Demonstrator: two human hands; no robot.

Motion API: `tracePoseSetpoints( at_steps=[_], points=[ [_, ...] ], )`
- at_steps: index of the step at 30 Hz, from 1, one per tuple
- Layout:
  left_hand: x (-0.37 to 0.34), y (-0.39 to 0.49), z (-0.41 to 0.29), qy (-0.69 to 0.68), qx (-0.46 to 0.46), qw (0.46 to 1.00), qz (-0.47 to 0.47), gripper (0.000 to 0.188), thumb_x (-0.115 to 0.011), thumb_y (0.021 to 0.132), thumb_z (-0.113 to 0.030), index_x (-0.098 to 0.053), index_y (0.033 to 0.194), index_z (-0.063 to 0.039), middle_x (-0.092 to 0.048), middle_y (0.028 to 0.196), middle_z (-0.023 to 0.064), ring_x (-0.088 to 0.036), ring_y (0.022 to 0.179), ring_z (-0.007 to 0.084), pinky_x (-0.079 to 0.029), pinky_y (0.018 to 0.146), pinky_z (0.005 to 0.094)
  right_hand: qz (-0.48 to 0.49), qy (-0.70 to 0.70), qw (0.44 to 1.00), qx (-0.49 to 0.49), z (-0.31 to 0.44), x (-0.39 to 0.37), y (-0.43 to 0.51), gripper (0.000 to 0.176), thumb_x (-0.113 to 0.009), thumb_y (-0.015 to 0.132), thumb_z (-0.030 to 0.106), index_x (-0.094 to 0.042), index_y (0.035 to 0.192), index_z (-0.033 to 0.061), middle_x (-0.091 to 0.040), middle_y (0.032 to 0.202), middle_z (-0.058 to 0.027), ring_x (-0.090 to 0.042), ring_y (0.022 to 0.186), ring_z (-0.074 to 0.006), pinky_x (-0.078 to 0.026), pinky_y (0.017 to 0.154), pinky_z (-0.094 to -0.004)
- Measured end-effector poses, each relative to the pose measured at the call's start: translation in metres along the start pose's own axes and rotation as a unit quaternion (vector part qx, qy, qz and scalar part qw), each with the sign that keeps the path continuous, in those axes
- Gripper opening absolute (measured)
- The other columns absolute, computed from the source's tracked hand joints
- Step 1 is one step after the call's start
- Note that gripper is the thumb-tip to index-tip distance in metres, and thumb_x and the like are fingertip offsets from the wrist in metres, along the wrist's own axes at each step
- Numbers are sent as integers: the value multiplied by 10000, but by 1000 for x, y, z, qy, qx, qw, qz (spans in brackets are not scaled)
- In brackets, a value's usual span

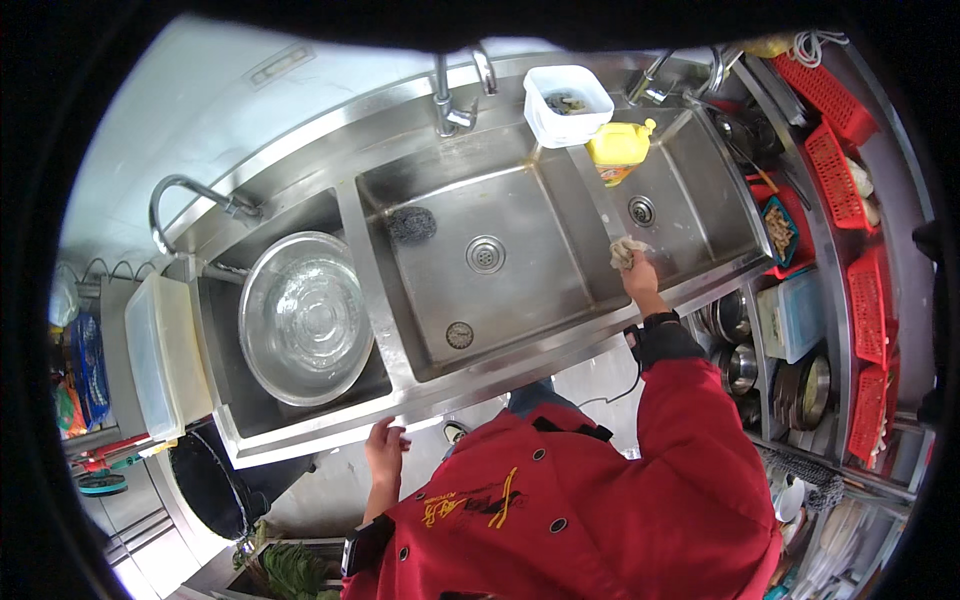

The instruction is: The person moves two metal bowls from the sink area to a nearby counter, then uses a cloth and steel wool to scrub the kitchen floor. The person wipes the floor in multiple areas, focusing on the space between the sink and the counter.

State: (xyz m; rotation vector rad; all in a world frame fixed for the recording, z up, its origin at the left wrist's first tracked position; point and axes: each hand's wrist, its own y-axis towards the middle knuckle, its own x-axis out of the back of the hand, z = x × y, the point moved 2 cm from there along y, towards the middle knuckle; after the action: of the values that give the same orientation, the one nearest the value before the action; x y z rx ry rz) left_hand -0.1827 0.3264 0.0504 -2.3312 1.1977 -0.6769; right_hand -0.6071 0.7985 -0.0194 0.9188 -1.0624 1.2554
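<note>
My right hand (641, 279) grips a crumpled beige cloth (628, 253) on the steel divider between the middle sink basin (517, 225) and the right basin (690, 195). In front of the counter's near edge, my left hand (386, 448) is held with fingers loosely bent and nothing in it. A dark steel-wool scourer (411, 225) lies at the middle basin's far left. Near that basin's front left corner is a round metal strainer (460, 335). The left basin holds a large metal bowl (259, 330) of what looks like clear water.
A white plastic tub (559, 133) and a yellow jug (616, 146) stand by the right divider's far end. Faucets (448, 112) line the back. A lidded plastic box (166, 356) borders the left basin. Red baskets (836, 176) and stacked pans (802, 394) fill shelves at right; a black bin (210, 480) stands lower left.
</note>
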Motion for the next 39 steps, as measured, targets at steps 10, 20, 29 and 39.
tracePoseSetpoints(
  at_steps=[10,20,29,39],
  points=[
    [-183,71,-139,-72,-39,979,185,344,-545,969,-146,-511,1290,-29,-651,1047,99,-629,797,136,-524,689,257,236,716,654,-60,116,74,15,268,-521,985,194,-572,1178,16,-659,1097,-70,-628,958,-157,-484,880,-317],
    [-262,117,-151,-280,155,926,199,312,-558,946,-147,-504,1247,-91,-603,1134,104,-619,1015,247,-570,738,408,316,378,768,409,219,12,-108,341,-625,879,214,-550,1129,-6,-627,1073,-161,-598,987,-317,-466,869,-419],
    [-226,158,-118,-155,105,979,76,316,-625,902,-194,-557,1162,-27,-649,1045,99,-675,876,241,-590,664,358,30,118,964,236,93,6,-9,495,-665,810,201,-526,1223,-34,-506,1294,-258,-396,1260,-459,-301,1084,-507],
    [-199,262,-130,132,-86,985,67,344,-704,815,-226,-637,1080,-17,-697,938,104,-682,863,235,-528,732,356,28,-95,990,101,22,-7,-7,807,-693,812,342,-295,1438,22,-285,1498,-217,-261,1381,-422,-242,1098,-587]
  ],
)
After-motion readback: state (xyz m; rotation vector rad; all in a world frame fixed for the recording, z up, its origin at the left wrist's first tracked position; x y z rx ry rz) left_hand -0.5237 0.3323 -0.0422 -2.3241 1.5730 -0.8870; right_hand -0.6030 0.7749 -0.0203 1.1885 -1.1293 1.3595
